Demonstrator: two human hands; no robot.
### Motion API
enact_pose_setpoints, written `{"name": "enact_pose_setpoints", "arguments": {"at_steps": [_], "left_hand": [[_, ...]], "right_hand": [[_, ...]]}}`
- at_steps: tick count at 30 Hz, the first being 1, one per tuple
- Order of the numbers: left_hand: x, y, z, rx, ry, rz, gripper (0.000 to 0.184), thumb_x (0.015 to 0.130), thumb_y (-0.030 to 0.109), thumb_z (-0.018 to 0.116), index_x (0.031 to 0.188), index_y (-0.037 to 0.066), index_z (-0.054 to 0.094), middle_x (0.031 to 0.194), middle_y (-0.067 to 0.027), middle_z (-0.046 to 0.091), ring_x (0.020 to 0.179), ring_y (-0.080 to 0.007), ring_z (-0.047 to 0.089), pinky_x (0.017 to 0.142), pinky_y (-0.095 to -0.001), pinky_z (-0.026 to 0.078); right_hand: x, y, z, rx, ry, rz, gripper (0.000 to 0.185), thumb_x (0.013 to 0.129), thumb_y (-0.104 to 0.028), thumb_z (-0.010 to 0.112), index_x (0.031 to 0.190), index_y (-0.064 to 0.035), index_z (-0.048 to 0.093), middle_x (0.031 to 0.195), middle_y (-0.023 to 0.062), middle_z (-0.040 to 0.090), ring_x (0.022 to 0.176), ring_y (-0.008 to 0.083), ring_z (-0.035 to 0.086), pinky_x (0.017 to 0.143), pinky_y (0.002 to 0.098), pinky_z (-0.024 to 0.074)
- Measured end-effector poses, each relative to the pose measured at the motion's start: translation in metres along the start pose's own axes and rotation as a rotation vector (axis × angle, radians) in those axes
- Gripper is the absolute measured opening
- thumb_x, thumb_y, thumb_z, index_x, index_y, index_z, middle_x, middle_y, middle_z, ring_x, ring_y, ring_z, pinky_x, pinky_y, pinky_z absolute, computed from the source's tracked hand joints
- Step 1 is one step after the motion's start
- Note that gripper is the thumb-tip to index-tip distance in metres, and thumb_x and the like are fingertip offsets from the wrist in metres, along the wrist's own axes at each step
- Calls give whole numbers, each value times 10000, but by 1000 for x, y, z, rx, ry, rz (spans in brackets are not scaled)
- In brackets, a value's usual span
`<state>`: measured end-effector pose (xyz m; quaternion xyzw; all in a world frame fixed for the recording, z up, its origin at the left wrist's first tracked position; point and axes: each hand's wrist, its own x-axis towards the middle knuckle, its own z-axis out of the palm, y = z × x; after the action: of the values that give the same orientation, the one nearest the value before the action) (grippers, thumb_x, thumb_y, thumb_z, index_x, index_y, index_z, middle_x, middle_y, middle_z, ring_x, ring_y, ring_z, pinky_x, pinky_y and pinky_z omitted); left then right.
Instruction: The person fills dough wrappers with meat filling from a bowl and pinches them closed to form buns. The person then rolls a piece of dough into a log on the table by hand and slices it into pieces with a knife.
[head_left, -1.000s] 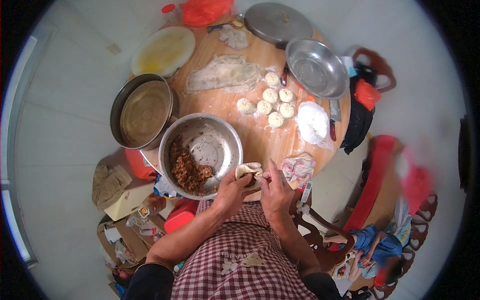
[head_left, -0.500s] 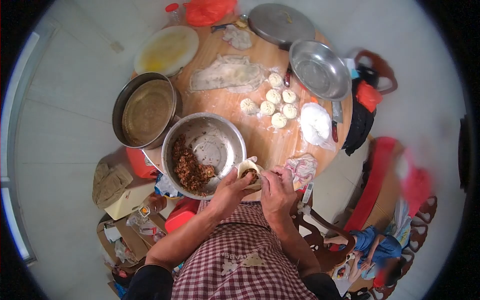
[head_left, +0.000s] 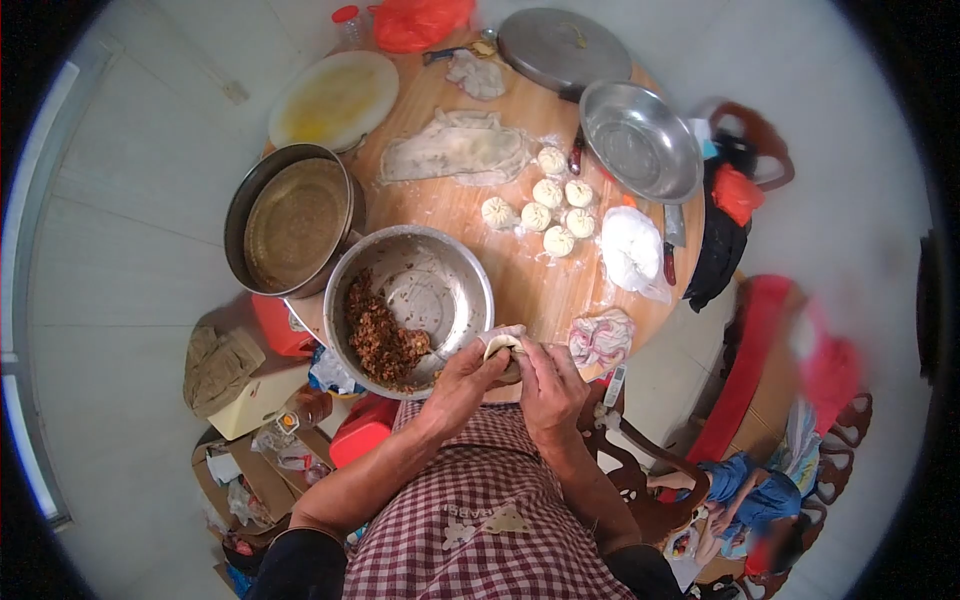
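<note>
Between both hands, just off the near right rim of the metal bowl, is a partly gathered bun [head_left: 503,345]. My left hand [head_left: 463,385] cups it from the left. With its fingers pinched on the dough edge, my right hand [head_left: 551,385] grips it from the right. The filling inside is mostly hidden now. The steel bowl [head_left: 455,262] holds brown minced filling [head_left: 375,335] heaped on its left side, and a utensil handle seems to lean near my left hand. Several pleated buns [head_left: 547,192] sit on the floured table [head_left: 520,285] beyond.
A deep pot [head_left: 235,215] stands left of the bowl. Farther off are a round plate [head_left: 375,85], a dough sheet [head_left: 455,150], a metal lid [head_left: 560,45] and a steel basin [head_left: 650,130]. At right lie a cleaver [head_left: 674,225], a white plastic bag [head_left: 630,250] and a cloth [head_left: 600,338].
The wrapper's opening has narrowed, and the filling that showed in it is now mostly covered. My right fingers have closed in over the dough's edge, nearer my left hand.
</note>
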<state>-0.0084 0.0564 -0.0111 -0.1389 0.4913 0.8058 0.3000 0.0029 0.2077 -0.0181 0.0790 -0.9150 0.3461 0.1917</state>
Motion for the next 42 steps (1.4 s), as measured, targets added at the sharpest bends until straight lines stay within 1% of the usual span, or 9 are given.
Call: {"name": "enact_pose_setpoints", "arguments": {"at_steps": [6, 8, 11, 17, 20, 23, 33, 36, 42], "left_hand": [[0, -2, -16, -83, -61, -17, 570, 1073, 355, 502, 1524, 36, 360, 1419, -113, 500, 1288, -199, 512, 1066, -398, 477], [1, -7, -22, -247, -186, 69, 707, 1057, 555, 400, 1540, 43, 339, 1420, -122, 498, 1292, -213, 504, 1082, -425, 449], [-1, 0, -11, -186, -108, 129, 822, 1022, 674, 256, 1539, 42, 353, 1410, -112, 508, 1272, -200, 509, 1089, -415, 425], [1, 2, 1, 14, 133, -22, 867, 1011, 701, 167, 1518, 37, 398, 1376, -109, 528, 1248, -188, 511, 1087, -370, 418], [0, 2, 0, 83, 143, -40, 850, 1016, 692, 178, 1511, 40, 405, 1365, -115, 531, 1235, -196, 522, 1081, -363, 428], [4, -7, 3, -169, 93, 22, 825, 1023, 678, 199, 1492, 36, 421, 1347, -117, 536, 1232, -208, 530, 1083, -378, 437], [8, -9, 2, -67, 51, 51, 770, 1045, 636, 199, 1418, 22, 475, 1316, -127, 556, 1203, -228, 569, 1030, -397, 499], [8, -11, 0, -62, 29, 39, 749, 1052, 617, 227, 1429, 10, 447, 1326, -163, 559, 1212, -293, 593, 1045, -504, 507], [10, -9, 1, -41, 23, 40, 757, 1041, 635, 255, 1434, 15, 441, 1331, -162, 559, 1228, -293, 586, 1038, -520, 511]], "right_hand": [[-6, 6, 5, -16, 79, 8, 198, 855, -14, 728, 1051, -24, 698, 924, 115, 648, 822, 288, 697, 674, 372, 572], [-2, 2, 3, 9, 68, 48, 160, 869, -25, 725, 1022, -28, 676, 927, 116, 648, 830, 300, 699, 666, 386, 573], [3, -7, 2, 77, 54, 88, 146, 888, -35, 716, 1023, -31, 661, 933, 123, 648, 830, 310, 697, 667, 395, 571], [4, -16, 10, 133, 50, 159, 137, 853, 33, 726, 974, 10, 666, 902, 142, 676, 795, 308, 696, 679, 371, 560], [-2, -11, 15, 158, 46, 146, 155, 883, -42, 722, 1022, -44, 652, 943, 128, 662, 820, 329, 692, 674, 398, 561], [0, -13, 13, 145, 21, 173, 165, 872, -37, 728, 1018, -45, 653, 937, 129, 663, 817, 326, 690, 679, 399, 560], [5, -8, 10, 80, 72, 98, 234, 818, 22, 758, 1034, -5, 674, 879, 133, 679, 800, 286, 699, 655, 371, 553], [7, -15, 8, 211, 87, 368, 302, 814, 20, 760, 1103, -1, 673, 873, 129, 685, 789, 283, 702, 666, 368, 559], [4, -1, 9, 87, 69, 130, 270, 819, 48, 741, 1082, -4, 703, 885, 129, 682, 782, 283, 699, 672, 368, 559]]}}
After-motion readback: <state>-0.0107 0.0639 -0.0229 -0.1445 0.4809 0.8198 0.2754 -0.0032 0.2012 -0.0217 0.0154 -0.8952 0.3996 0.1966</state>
